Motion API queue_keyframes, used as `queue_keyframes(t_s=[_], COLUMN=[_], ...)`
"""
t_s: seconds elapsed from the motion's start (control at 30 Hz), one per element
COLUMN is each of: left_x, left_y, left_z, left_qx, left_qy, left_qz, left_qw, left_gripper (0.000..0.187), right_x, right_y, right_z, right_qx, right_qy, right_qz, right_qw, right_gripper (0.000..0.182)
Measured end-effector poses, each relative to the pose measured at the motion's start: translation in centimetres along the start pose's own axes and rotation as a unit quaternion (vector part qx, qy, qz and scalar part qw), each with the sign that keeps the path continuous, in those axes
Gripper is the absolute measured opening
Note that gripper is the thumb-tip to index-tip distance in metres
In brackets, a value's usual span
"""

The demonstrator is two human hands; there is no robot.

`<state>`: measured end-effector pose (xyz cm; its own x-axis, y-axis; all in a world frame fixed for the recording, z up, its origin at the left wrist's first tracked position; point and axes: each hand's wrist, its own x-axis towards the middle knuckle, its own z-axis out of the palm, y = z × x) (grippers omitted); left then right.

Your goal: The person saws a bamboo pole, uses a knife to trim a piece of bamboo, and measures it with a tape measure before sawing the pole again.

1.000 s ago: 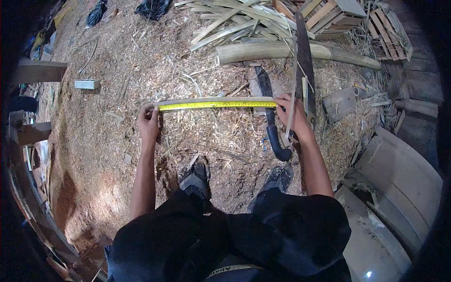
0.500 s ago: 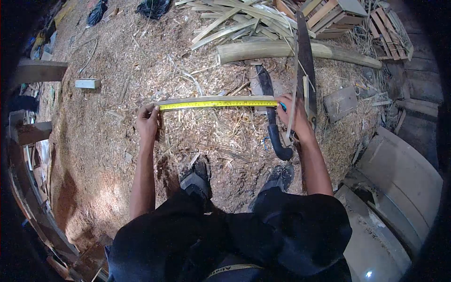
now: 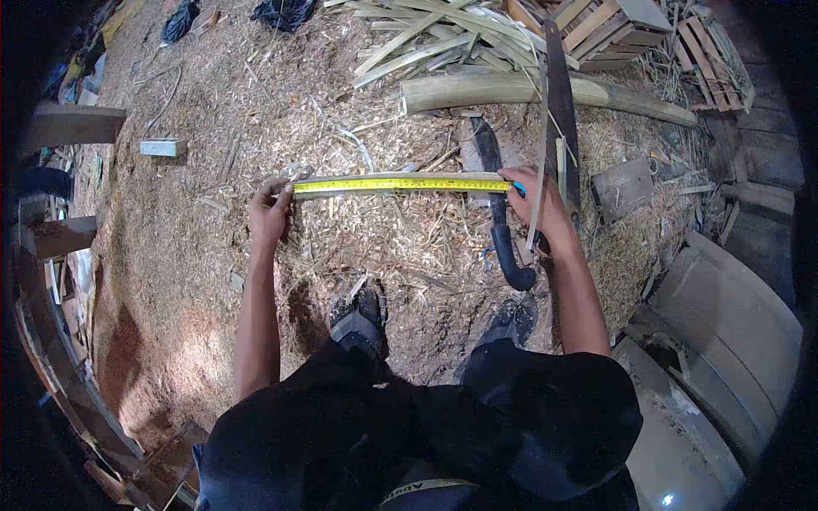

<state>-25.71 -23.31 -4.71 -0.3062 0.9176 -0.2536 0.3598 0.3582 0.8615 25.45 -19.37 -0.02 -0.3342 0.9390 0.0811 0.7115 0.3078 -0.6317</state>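
A yellow tape measure [image 3: 400, 184] is stretched level between my two hands, along a thin wooden strip [image 3: 341, 194] that shows at its edges. My left hand [image 3: 269, 209] pinches the tape's left end together with the strip's end. At the other end my right hand [image 3: 538, 200] is closed around the tape's case, of which only a bit of blue shows. Under the tape, near my right hand, lies a machete [image 3: 511, 260] with a dark curved handle. A long hand saw [image 3: 558, 102] stands just beyond the right hand, beside thin strips.
Wood shavings cover the ground [image 3: 213, 255]. A thick bamboo-like pole [image 3: 477, 92] lies ahead, with a pile of split strips [image 3: 417, 47] behind it. Wooden crates [image 3: 613, 34] are at the back right. Curved panels [image 3: 724, 315] lean at right; a small block [image 3: 163, 147] lies left.
The hands and stretched tape hold nearly the same place. The whole view has shifted slightly, and the left fingers have bent a little more at the tape's end.
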Motion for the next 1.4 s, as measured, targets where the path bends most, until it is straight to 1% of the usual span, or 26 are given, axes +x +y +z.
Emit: queue_keyframes(t_s=[0.03, 0.07, 0.1, 0.13, 0.2, 0.33, 0.37, 0.4, 0.43, 0.5, 0.53, 0.6, 0.63, 0.77, 0.83, 0.9, 0.97, 1.03, 1.13, 1.23, 1.3, 1.33, 1.37, 1.4], left_x=[0.0, 0.0, 0.1, 0.1, 0.1, 0.2, 0.2, 0.0, -0.1, -0.3, -0.3, -0.3, -0.2, -0.1, -0.3, -0.5, -0.6, -0.4, -0.2, 0.2, 0.4, 0.5, 0.5, 0.2], left_y=[0.3, 0.2, 0.0, -0.2, -0.5, -0.6, -0.7, -0.1, 0.4, 1.2, 1.3, 1.1, 0.9, 0.7, 1.0, 1.7, 2.1, 1.8, 1.2, 0.2, -0.1, -0.2, -0.3, 0.4], left_z=[0.0, 0.1, 0.3, 0.4, 0.7, 0.8, 0.7, 0.6, 0.5, 0.4, 0.4, 0.7, 0.7, 0.4, 0.5, 0.7, 0.6, 0.5, 0.5, 0.4, 0.3, 0.3, 0.4, 0.6], left_qx=[0.020, 0.020, 0.012, 0.004, -0.013, -0.043, -0.044, -0.048, -0.053, -0.062, -0.072, -0.070, -0.068, -0.024, -0.003, -0.005, -0.007, -0.040, -0.039, -0.038, -0.035, -0.034, -0.035, -0.006], left_qy=[0.001, 0.002, 0.005, 0.007, 0.015, 0.011, 0.012, 0.009, 0.006, 0.002, -0.002, 0.005, 0.014, 0.009, 0.007, 0.003, 0.000, -0.027, -0.029, -0.028, -0.030, -0.032, -0.031, -0.016], left_qz=[0.004, 0.004, 0.018, 0.033, 0.024, 0.013, 0.013, -0.019, -0.051, -0.048, -0.046, -0.028, -0.010, -0.015, 0.011, -0.004, -0.020, -0.025, -0.006, -0.008, -0.007, -0.006, -0.007, 0.000], left_qw=[1.000, 1.000, 1.000, 0.999, 1.000, 0.999, 0.999, 0.999, 0.997, 0.997, 0.996, 0.997, 0.998, 1.000, 1.000, 1.000, 1.000, 0.999, 0.999, 0.999, 0.999, 0.999, 0.999, 1.000], left_gripper=[0.027, 0.027, 0.027, 0.027, 0.025, 0.021, 0.021, 0.019, 0.017, 0.016, 0.016, 0.015, 0.015, 0.016, 0.017, 0.015, 0.015, 0.013, 0.013, 0.014, 0.015, 0.016, 0.016, 0.017], right_x=[0.2, 0.3, 0.5, 0.8, 1.2, 1.2, 1.2, 1.2, 1.2, 1.1, 1.1, 1.1, 1.1, 1.0, 1.1, 1.2, 1.2, 1.2, 1.1, 1.0, 1.1, 1.1, 1.1, 1.0], right_y=[0.0, 0.0, -0.2, -0.4, -0.5, 0.3, 0.6, 0.5, 0.5, 0.4, 0.4, 0.6, 0.7, 0.8, 0.5, 0.2, 0.5, 0.7, 0.9, 0.7, 0.5, 0.4, 0.3, 0.2], right_z=[-0.2, -0.4, -0.6, -0.9, -1.3, -0.7, -0.5, -0.5, -0.5, -0.5, -0.5, -0.6, -0.5, -0.2, -0.3, -0.3, -0.1, 0.0, 0.0, 0.1, -0.2, -0.3, -0.4, -0.4], right_qx=[0.000, -0.012, -0.024, -0.023, -0.021, -0.014, -0.013, -0.011, -0.012, -0.012, -0.012, -0.026, -0.026, -0.020, -0.019, -0.011, -0.009, -0.008, -0.010, -0.021, -0.016, -0.016, -0.015, -0.014], right_qy=[0.000, -0.020, -0.040, -0.040, -0.073, -0.068, -0.051, -0.034, -0.033, -0.049, -0.048, -0.033, -0.032, -0.044, -0.043, -0.025, -0.028, -0.031, -0.044, -0.039, -0.031, -0.031, -0.039, -0.048], right_qz=[-0.001, 0.000, 0.000, 0.000, 0.030, 0.036, 0.013, -0.009, -0.009, 0.051, 0.053, 0.015, 0.016, 0.039, 0.044, 0.024, 0.026, 0.028, 0.033, 0.045, 0.008, 0.008, 0.024, 0.040], right_qw=[1.000, 1.000, 0.999, 0.999, 0.997, 0.997, 0.999, 0.999, 0.999, 0.997, 0.997, 0.999, 0.999, 0.998, 0.998, 0.999, 0.999, 0.999, 0.998, 0.998, 0.999, 0.999, 0.999, 0.998], right_gripper=[0.028, 0.029, 0.029, 0.029, 0.029, 0.026, 0.024, 0.021, 0.021, 0.017, 0.017, 0.015, 0.015, 0.016, 0.016, 0.016, 0.017, 0.017, 0.017, 0.017, 0.017, 0.017, 0.018, 0.018])
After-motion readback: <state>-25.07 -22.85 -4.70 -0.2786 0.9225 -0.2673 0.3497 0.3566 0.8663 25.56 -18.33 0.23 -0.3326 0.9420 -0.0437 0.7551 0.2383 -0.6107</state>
